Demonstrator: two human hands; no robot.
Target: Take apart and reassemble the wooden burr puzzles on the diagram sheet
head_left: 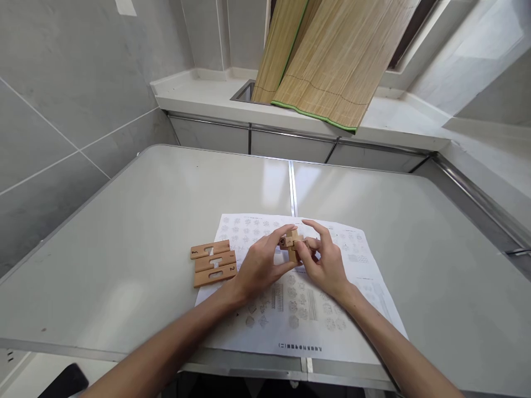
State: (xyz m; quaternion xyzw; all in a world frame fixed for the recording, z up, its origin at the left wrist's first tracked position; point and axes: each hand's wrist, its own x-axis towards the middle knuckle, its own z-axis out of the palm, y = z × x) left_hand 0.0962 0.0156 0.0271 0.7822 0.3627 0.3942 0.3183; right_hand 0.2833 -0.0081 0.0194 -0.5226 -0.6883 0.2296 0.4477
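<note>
Between my hands is a wooden burr puzzle (292,241) made of interlocking blocks, some marked with dark characters. My left hand (265,255) grips it from the left, thumb below and fingers above. On the right, my right hand (326,257) pinches it, with the index finger raised off the wood. Part of the puzzle is hidden behind the right fingers. Three flat slotted wooden pieces (214,263) with handwritten numbers lie side by side to the left of my left hand. Under both hands is a large printed sheet (290,326) covered with small puzzle diagrams.
The sheet lies on a pale table (136,243) with a metal seam (293,188) down its middle. Beyond the far edge stands a white counter (207,99), with bamboo mats (332,66) hanging over it. A dark object (64,381) is at the lower left.
</note>
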